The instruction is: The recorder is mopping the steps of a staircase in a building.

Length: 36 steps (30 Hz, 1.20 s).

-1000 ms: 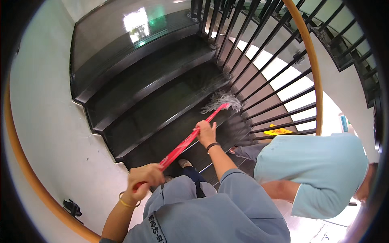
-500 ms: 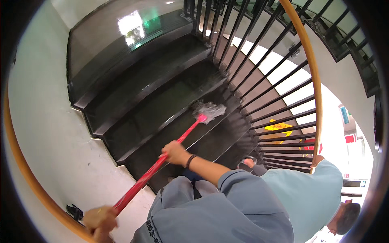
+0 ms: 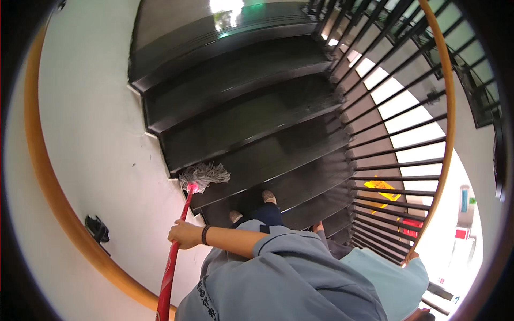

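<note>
Moved since half a second earlier: mop head (image 3: 204, 176) swept from the railing side of the stair across to the wall side, now resting at the left end of a dark tread, just beside the white wall (image 3: 101, 155); forward hand drawn back toward the body. Head view, sole view: right hand (image 3: 184, 234), black band at the wrist, clenched around the red mop handle (image 3: 174, 257) partway down its length, forearm reaching across from the blue-grey sleeve. Left hand out of frame; grip on the lower handle not shown, so cannot tell. Handle running steeply from lower frame edge up to the pink collar of the grey string head. Shoes (image 3: 251, 206) planted on the tread below the mop head. Dark glossy treads (image 3: 251, 123) fanning upward, curved; black balusters (image 3: 391, 139) and wooden handrail (image 3: 447, 117) at right; second wooden rail (image 3: 48, 182) along the wall at left, dark bracket (image 3: 97, 229) beneath. Another person in pale blue (image 3: 385, 273) just behind on the lower right. Handling note, as judgement: strings best pressed flat into the wall corner, then pulled along the full tread width; footing kept off the wet step; strokes kept short so the handle's rear end clears the person behind.
</note>
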Each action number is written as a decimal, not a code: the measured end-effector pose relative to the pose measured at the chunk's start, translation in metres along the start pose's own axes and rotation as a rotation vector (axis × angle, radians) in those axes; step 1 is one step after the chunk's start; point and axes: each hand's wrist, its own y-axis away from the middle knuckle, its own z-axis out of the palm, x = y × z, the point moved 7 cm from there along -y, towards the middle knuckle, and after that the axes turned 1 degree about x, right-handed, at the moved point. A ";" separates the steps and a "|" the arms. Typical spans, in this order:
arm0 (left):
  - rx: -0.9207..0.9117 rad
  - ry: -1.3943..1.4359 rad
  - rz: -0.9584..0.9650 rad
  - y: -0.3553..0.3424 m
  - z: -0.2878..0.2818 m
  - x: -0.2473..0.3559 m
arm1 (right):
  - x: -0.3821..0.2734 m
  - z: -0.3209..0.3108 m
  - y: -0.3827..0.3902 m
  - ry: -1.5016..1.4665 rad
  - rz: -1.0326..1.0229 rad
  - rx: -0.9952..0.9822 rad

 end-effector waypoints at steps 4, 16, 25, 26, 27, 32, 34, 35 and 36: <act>0.307 0.005 0.075 0.011 0.001 -0.001 | 0.003 -0.018 0.030 0.114 0.046 0.052; 0.115 0.556 0.351 -0.082 0.042 -0.067 | 0.047 -0.215 0.228 0.369 0.232 0.414; 0.515 0.571 -0.007 -0.158 0.140 -0.234 | 0.163 -0.320 0.438 0.666 0.738 0.782; 0.478 0.658 0.014 -0.161 0.155 -0.244 | 0.170 -0.318 0.457 0.702 0.738 0.779; 0.452 0.699 0.050 -0.163 0.160 -0.246 | 0.173 -0.315 0.467 0.716 0.721 0.768; 0.508 0.789 0.071 -0.118 0.160 -0.242 | 0.176 -0.290 0.460 0.562 0.598 0.653; 0.422 0.706 0.186 -0.091 0.162 -0.206 | 0.181 -0.258 0.450 0.500 0.580 0.507; 0.401 0.708 0.231 -0.071 0.160 -0.197 | 0.171 -0.241 0.439 0.502 0.504 0.531; 0.385 0.703 0.270 -0.052 0.155 -0.184 | 0.160 -0.222 0.423 0.504 0.489 0.518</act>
